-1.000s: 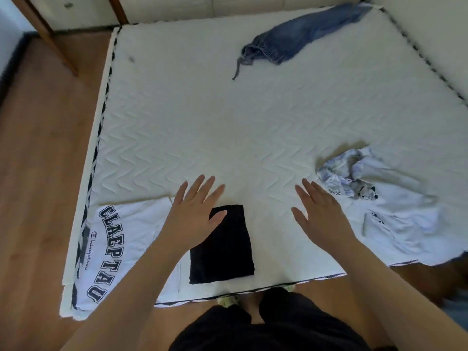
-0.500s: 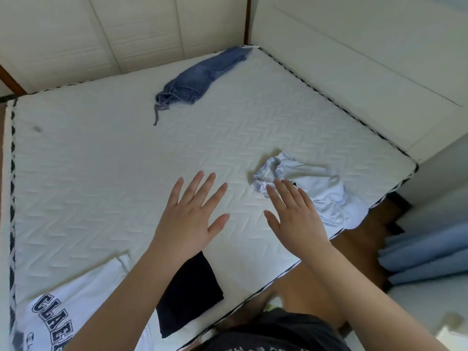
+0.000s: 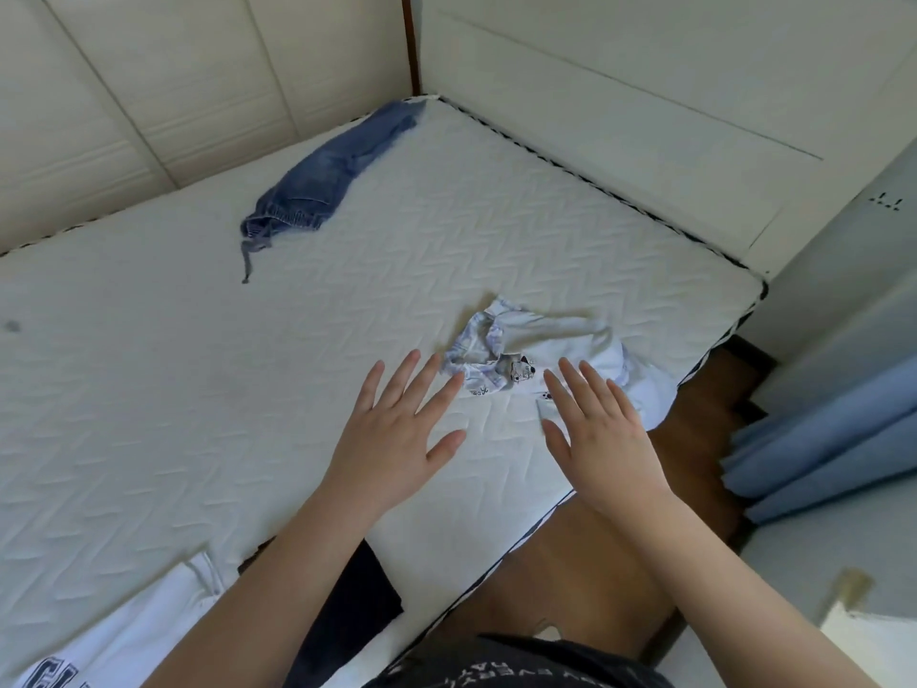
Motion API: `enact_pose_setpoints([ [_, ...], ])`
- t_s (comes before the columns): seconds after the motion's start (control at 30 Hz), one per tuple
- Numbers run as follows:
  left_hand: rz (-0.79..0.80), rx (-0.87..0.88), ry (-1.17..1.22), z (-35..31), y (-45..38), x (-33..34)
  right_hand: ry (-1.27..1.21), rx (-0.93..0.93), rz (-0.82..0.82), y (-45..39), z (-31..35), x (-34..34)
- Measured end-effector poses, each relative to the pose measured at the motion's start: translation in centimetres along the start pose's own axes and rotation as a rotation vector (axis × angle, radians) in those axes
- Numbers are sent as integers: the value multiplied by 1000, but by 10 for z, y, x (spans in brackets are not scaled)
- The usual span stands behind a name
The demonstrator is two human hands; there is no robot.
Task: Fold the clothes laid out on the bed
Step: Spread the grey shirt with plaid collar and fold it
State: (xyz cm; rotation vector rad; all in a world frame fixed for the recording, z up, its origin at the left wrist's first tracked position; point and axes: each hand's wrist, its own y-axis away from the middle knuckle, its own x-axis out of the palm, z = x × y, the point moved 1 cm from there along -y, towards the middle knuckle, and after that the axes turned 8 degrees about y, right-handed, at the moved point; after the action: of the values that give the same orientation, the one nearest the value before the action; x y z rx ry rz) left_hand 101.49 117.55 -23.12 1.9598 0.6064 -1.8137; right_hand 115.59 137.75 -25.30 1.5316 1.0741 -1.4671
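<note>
At the near-left corner of the bed (image 3: pixel 149 414), a white T-shirt (image 3: pixel 124 633) with dark block lettering lies flat, running out of view at the bottom edge. Just to its right there's a black folded garment (image 3: pixel 362 598), and the person's left forearm crosses right over it, hiding a good part of it. Farther back, near the padded headboard (image 3: pixel 173 91), a pair of blue jeans (image 3: pixel 327 176) sprawls unfolded toward the far corner, its drawstring trailing onto the quilted mattress. Now the middle: the left hand (image 3: pixel 397 429) hovers palm down, fingers straight and spread, gripping nothing, and whether it touches the mattress I cannot tell. Its fingertips sit just beside a crumpled light-blue garment (image 3: pixel 541 350) with a small cartoon print, bunched up near the right edge of the bed. The right hand (image 3: pixel 600 439) is flat and spread too, holding nothing, its fingers lying over the near edge of that crumpled piece. The two hands are apart, a strip of bare mattress between them. Past the mattress edge there's a wooden floor (image 3: pixel 585 563), then a white cabinet (image 3: pixel 645 116) along the right side and a blue curtain (image 3: pixel 818 449) bunched at the far right. A dark printed shirt (image 3: pixel 521 662) on the person shows at the bottom.
</note>
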Motion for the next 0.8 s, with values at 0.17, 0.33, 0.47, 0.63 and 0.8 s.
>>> enact_pose_setpoints([
  [0.17, 0, -21, 6, -23, -30, 12, -30, -29, 40, -12, -25, 13],
  [0.33, -7, -62, 15, -21, -44, 23, -37, -89, 60, -37, -36, 19],
  [0.47, 14, -71, 28, -1, -55, 44, -65, -96, 80, -68, -39, 30],
  [0.63, 35, -83, 69, 27, -91, 69, -42, -124, 135, -105, -37, 45],
  [0.8, 56, -114, 129, 42, -128, 86, 27, -189, 178, -146, -42, 52],
])
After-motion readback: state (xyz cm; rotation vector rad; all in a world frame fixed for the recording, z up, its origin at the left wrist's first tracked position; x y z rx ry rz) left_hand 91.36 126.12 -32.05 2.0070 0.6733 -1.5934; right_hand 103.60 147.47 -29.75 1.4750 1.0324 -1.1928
